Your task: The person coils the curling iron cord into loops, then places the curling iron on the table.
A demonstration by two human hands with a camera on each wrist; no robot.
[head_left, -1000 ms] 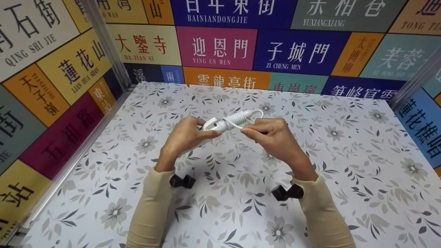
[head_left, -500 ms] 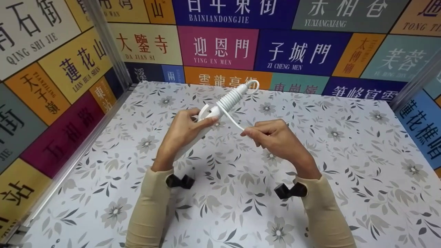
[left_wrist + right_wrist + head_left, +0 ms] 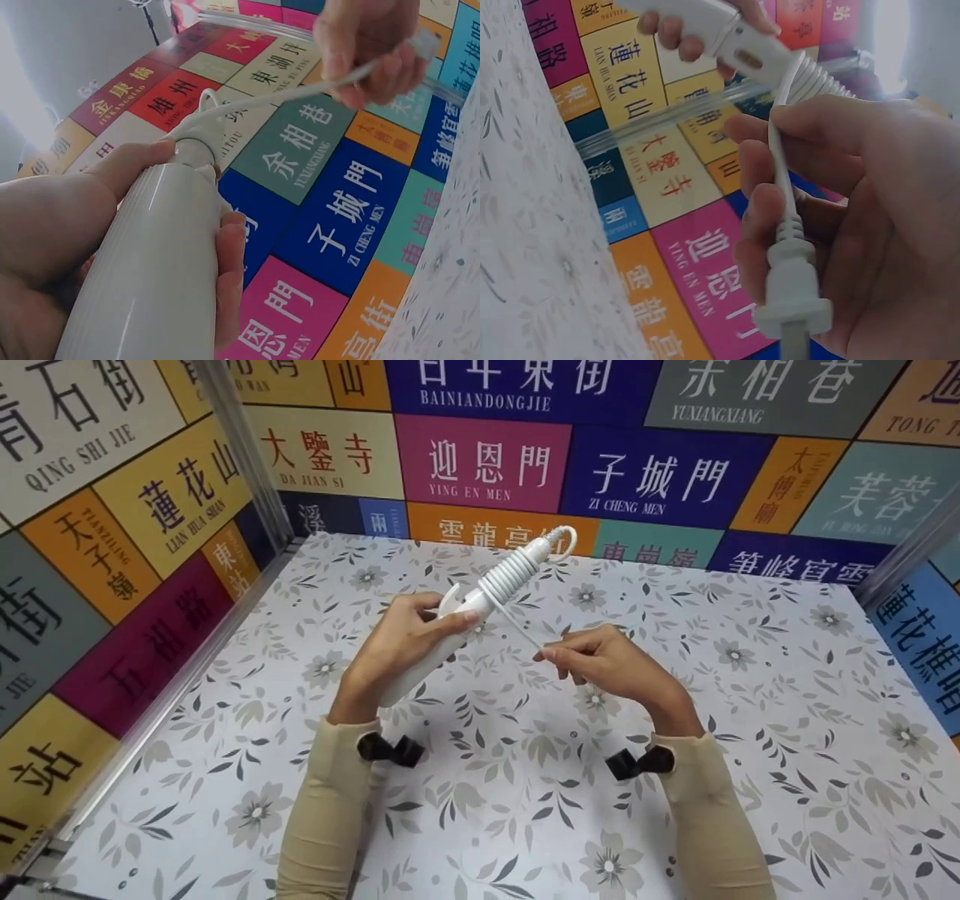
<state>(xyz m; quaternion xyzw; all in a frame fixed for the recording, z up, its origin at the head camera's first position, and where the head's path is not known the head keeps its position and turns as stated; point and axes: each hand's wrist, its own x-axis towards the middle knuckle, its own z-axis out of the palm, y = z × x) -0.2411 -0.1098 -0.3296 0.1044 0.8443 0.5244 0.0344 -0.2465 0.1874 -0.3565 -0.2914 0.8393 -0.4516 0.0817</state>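
In the head view, my left hand (image 3: 401,641) grips a white wand-shaped electric appliance (image 3: 146,270) by its thick body, which tilts up to the right. A raised white lever (image 3: 450,598) stands beside my left thumb. Beyond the thumb, the white cord (image 3: 510,577) is wound in several turns round the narrower end and loops at the tip. My right hand (image 3: 607,664) pinches the cord's free end, which runs taut from the coils. In the right wrist view, a two-part white plug (image 3: 791,289) hangs by the palm, just below the fingers.
Under the hands lies a table (image 3: 480,825) with a floral cover. A wall panel (image 3: 480,465) of coloured street-name signs stands behind it, with another on the left. Clear corner posts (image 3: 251,457) join the panels. Black wrist mounts (image 3: 390,750) sit on both sleeves.
The appliance's coiled end has swung up and away from a flatter position. My right hand has drawn back from the coils and slightly down, so a longer straight run of cord shows.
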